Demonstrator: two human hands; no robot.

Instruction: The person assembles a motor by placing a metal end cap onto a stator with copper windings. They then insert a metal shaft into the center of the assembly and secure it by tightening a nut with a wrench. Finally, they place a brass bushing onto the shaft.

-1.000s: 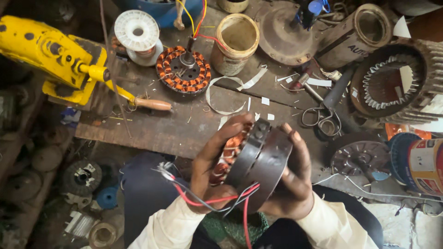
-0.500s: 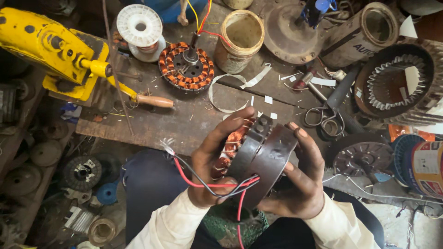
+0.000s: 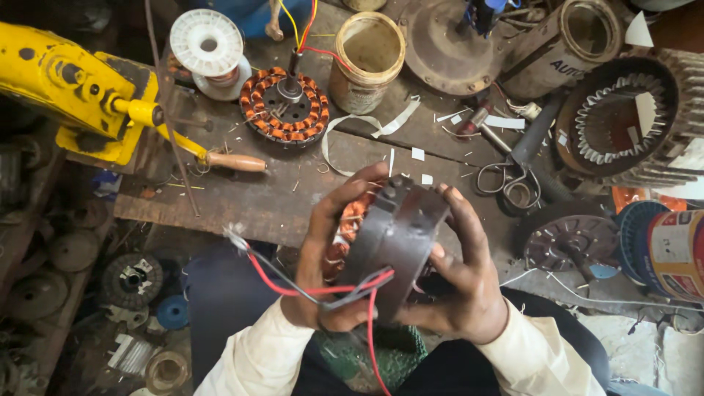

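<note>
Both my hands, left hand point(image 3: 323, 253) and right hand point(image 3: 458, 282), clamp the motor stator point(image 3: 389, 242); scissors point(image 3: 513, 180) at two o'clock; next, turning it probably needs steady fingers.

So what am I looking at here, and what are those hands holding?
The camera sits on a person's head and looks down at their own two hands. The left hand and right hand hold a round grey metal motor part with orange copper coils inside and red and grey wires hanging out. On the wooden bench lie another coil ring, a white spool, a tub, scissors and paper scraps. The yellow machine has a wooden handle.
</note>
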